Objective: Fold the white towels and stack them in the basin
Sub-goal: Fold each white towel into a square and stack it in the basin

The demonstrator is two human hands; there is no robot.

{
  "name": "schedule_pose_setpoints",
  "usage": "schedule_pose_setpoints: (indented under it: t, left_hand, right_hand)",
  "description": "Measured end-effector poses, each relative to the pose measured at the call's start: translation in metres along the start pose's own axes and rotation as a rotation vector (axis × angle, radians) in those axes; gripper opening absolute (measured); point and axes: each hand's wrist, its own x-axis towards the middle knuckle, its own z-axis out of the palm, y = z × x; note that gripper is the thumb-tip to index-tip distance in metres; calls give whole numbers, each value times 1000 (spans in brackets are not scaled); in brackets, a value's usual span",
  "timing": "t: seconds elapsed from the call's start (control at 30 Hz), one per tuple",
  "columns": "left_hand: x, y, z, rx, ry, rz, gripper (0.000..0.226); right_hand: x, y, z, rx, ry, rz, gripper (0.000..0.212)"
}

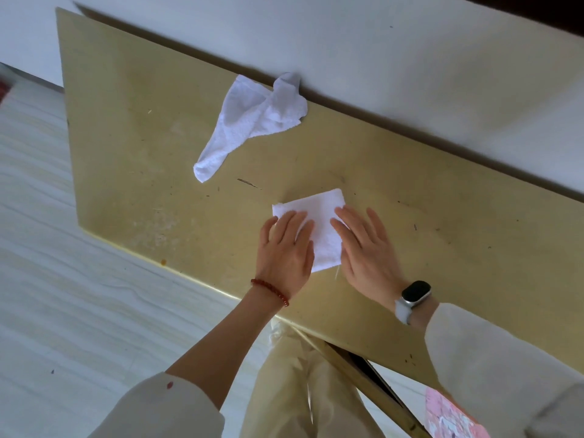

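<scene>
Pressing flat on the folded towel [319, 227] with both palms, likely to set the creases so the small square keeps its shape when lifted. Left hand [286, 248] lying open, fingers straight and spread over the towel's left part, gripping nothing; right hand [366, 248] likewise open and flat, fingers covering the right edge. Resting near the front edge of the tan counter [132, 147], the folded towel sitting close to the body for easy reach. Waiting farther back, well apart, 1 crumpled towel [252, 121] lying unfolded and twisted, its far end touching the white wall [410, 58]. Showing no basin anywhere in view, so stacking not yet done. Judging the fold of towel 1 nearly finished, with 1 more to fold.
</scene>
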Motion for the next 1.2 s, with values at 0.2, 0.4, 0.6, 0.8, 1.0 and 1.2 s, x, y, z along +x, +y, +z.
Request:
schedule_pose_setpoints:
  t: [0.2,0.4,0.6,0.8,1.0,1.2]
  left_hand:
    - [-3,-3,15,134,-333,-142,64]
    - [-1,-3,14,116,-370,-140,63]
    - [0,-5,12,112,-370,-129,62]
    - [1,-13,10,-27,-318,-144,68]
    - [36,-44,-49,-685,-319,-261,96]
    - [44,-39,-102,-1125,-315,-334,13]
  right_hand:
    - [20,14,28,-46,-391,210,64]
    - [8,19,0,17,-168,345,46]
    - [49,-5,-6,710,-233,1040,21]
    - [66,-11,-14,789,-329,937,9]
    - [67,-7,-69,410,-417,133,4]
    - [82,-3,-106,680,-274,249,6]
